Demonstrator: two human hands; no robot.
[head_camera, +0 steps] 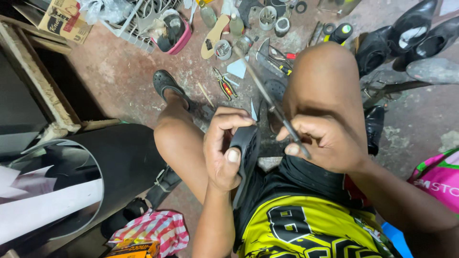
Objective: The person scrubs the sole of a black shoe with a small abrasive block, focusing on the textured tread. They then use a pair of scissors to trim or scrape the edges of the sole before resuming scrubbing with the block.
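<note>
While left hand grips black sole, right hand pinches thin tool; cardboard box top-left.

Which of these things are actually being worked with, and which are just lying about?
In use:
left hand holding black sole
right hand holding thin tool

Lying about:
pliers
black shoes
pink basket
tan insole
cardboard box

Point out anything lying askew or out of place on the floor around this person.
Tools are strewn loose over the stained floor: pliers lie at an angle near the foot, and a loose tan insole lies slanted among small containers. The left hand grips a black sole piece; the right hand holds a long thin blade.
</note>
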